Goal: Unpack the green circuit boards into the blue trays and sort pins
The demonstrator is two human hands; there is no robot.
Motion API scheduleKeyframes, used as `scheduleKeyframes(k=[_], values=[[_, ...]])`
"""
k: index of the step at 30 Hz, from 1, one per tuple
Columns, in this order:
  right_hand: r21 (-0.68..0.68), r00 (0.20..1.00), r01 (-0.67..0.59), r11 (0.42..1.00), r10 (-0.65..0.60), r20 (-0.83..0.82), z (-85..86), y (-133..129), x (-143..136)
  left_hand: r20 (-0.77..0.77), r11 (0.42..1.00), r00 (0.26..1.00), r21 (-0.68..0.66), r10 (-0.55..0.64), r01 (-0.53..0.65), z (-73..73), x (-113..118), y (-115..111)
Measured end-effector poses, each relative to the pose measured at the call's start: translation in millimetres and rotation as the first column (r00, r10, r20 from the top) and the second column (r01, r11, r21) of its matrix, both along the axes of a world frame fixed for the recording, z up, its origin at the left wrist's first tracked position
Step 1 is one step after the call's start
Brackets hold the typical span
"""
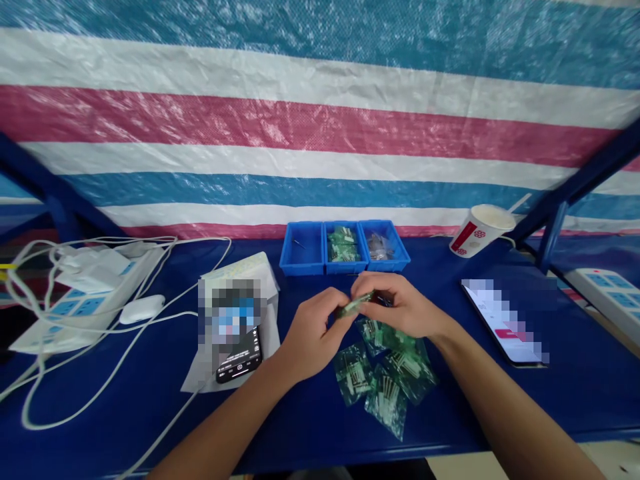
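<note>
Over the middle of the blue table, both hands pinch one small green-tinted plastic bag (356, 305) between thumbs and fingers. My left hand (316, 333) is closed on its left side, my right hand (403, 308) on its right side. What the bag contains is hidden by the fingers. Beneath and in front of the hands lie several similar clear-green bags (386, 399), with pale and dark screw-like pieces inside. Behind the hands stand three joined blue bins. The left bin (303, 268) contains one tiny thin piece, the middle bin (345, 268) green bags, the right bin (389, 265) a brownish bag.
On the left, a lit phone (240, 363) rests on white papers (273, 333), near tangled white cables (30, 400), a white case (142, 309) and a power strip (80, 313). At right are a paper cup (477, 233), another phone (505, 327) and a second power strip (607, 297).
</note>
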State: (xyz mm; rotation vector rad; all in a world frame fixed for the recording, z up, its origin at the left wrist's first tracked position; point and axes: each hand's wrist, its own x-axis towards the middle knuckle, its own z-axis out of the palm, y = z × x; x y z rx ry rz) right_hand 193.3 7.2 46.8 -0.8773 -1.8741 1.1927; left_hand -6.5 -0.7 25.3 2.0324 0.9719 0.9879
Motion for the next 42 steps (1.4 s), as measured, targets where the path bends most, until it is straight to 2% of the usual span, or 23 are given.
scheduleKeyframes(k=[1, 3, 6, 12, 19, 26, 31, 35, 38, 42], values=[[-0.003, 1.0, -0.011, 1.0, 0.011, -0.005, 1.6, -1, 1, 0.01, 1.0, 1.0, 0.026, -0.012, 0.012, -0.1, 0, -1], [-0.014, 0.999, 0.044, 0.999, -0.044, -0.007, 1.8, -1, 3, 0.019, 0.999, 1.0, 0.042, 0.0, -0.001, 0.2, 0, -2], [-0.045, 0.989, 0.144, 0.989, -0.145, -0.02, -4.5, 0, 0, 0.022, 0.999, 1.0, -0.035, 0.018, -0.018, 0.8, 1, -1], [-0.207, 0.985, 0.06, 0.977, -0.092, -0.149, -13.7, 3, -6, 0.138, 0.963, 0.984, -0.258, 0.111, -0.072, 1.0, 1, 1], [-0.234, 0.986, 0.104, 0.967, -0.131, -0.105, -14.0, 4, -8, 0.154, 0.955, 0.982, -0.288, 0.113, -0.065, -1.0, 0, 2], [-0.148, 0.975, 0.204, 0.968, -0.215, -0.062, -15.3, 0, -19, 0.13, 0.959, 0.98, -0.26, 0.148, -0.111, 0.2, 2, 1], [-0.024, 0.949, 0.3, 0.954, -0.3, -0.096, -16.4, -5, -25, 0.189, 0.94, 0.979, -0.342, 0.071, -0.002, -2.5, 1, 1], [-0.039, 0.924, 0.357, 0.933, -0.359, -0.134, -17.4, -5, -24, 0.166, 0.937, 0.986, -0.347, 0.026, 0.033, -4.9, 1, 0], [-0.1, 0.936, 0.308, 0.946, -0.32, -0.144, -18.6, -4, -24, 0.146, 0.949, 0.988, -0.315, 0.052, -0.003, -4.4, 2, -1], [-0.132, 0.98, 0.152, 0.98, -0.167, -0.11, -19.6, -6, -26, 0.142, 0.963, 0.985, -0.263, 0.101, -0.061, -3.8, 3, -1]])
